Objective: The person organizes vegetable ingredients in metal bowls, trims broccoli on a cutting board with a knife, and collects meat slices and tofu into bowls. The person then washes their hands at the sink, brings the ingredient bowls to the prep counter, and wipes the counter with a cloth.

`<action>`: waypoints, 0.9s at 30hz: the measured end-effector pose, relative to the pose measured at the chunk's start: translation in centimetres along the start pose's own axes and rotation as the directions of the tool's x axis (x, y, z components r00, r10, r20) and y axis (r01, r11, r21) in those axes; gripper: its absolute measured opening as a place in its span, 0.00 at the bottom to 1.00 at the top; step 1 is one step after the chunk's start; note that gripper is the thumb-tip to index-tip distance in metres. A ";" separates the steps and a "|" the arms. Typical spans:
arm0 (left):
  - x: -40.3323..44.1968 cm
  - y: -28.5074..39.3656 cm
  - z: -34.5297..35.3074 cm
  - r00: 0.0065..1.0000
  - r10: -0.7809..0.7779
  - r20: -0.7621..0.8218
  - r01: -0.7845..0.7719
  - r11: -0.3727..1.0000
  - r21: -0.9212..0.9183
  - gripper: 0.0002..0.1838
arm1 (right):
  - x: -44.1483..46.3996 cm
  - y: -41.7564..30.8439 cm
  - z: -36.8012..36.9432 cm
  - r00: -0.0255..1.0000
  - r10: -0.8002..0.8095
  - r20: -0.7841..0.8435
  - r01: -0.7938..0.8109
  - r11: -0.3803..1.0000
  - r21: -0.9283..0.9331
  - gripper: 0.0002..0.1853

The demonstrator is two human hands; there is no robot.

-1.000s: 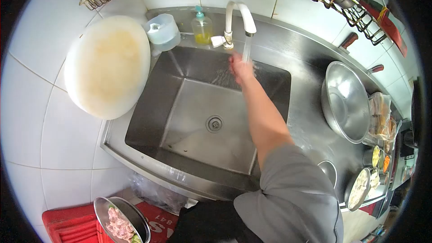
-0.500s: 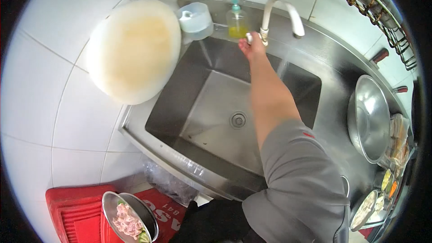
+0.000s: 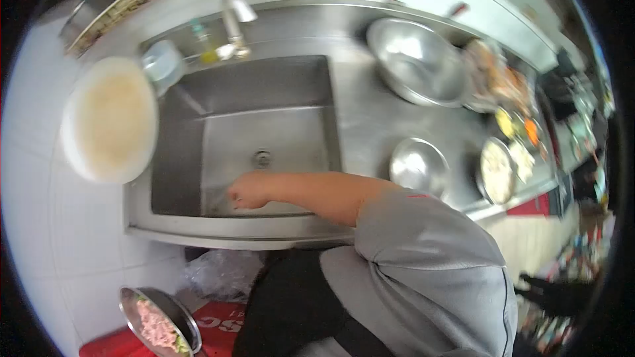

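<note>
My right hand [image 3: 250,190] is over the sink [image 3: 175,158], near its front wall and just below the drain [image 3: 262,158]. Its fingers look curled together and are somewhat blurred; anything they may hold is hidden. Behind it, the white faucet [image 3: 235,26] stands at the back rim beside a soap bottle [image 3: 205,43] with yellow-green liquid. A metal bowl [image 3: 126,307] with pink raw meat [image 3: 157,324] and some green pieces is tilted at the lower left. My left hand does not show.
A large white oval board [image 3: 112,119] leans on the tiles, by a translucent container [image 3: 163,65]. To the right sit a big steel bowl [image 3: 420,59], a smaller one [image 3: 419,166] and a bowl of pale slices [image 3: 497,170]. Red crates [image 3: 221,330] and clear plastic [image 3: 221,276] lie below.
My right hand has left the faucet handle and come down toward the sink's front side. The view has swung right, showing more of the counter.
</note>
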State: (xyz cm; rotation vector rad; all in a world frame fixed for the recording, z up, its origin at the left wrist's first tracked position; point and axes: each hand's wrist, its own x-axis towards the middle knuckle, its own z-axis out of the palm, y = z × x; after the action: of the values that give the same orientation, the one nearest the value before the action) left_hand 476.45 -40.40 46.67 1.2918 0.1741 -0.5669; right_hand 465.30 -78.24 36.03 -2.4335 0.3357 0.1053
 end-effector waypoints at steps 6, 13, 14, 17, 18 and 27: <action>0.2 -3.4 1.4 0.970 -0.094 0.223 0.092 0.996 0.020 0.29 | -18.8 -7.0 -7.4 0.938 0.102 -0.332 -0.008 0.962 0.273 0.10; -2.2 -6.4 4.1 0.898 -0.179 0.401 0.157 0.984 0.086 0.29 | -41.7 -6.7 -4.6 0.596 0.732 -0.330 -0.234 0.551 0.801 0.12; -2.9 -6.7 4.6 0.889 -0.181 0.421 0.154 0.983 0.099 0.29 | -43.8 -6.0 -3.3 0.484 0.804 -0.346 -0.252 0.506 0.825 0.12; -5.3 -7.5 6.4 0.859 -0.184 0.478 0.142 0.982 0.123 0.29 | -49.0 -5.4 -0.5 0.310 0.796 -0.520 -0.410 0.606 0.682 0.11; -6.2 -8.0 7.3 0.850 -0.182 0.495 0.135 0.982 0.129 0.29 | -50.9 -5.1 0.2 0.330 0.716 -0.616 -0.442 0.693 0.569 0.11; -17.6 -14.3 14.3 0.782 -0.179 0.597 0.121 0.983 0.137 0.29 | -76.6 2.5 1.8 0.019 0.812 -0.584 -0.661 0.448 0.602 0.10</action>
State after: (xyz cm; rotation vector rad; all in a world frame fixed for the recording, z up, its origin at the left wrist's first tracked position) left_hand 451.78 -50.86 46.09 1.1255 -0.2959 -1.1157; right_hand 390.88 -62.64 45.46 -1.6132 2.0238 -0.6777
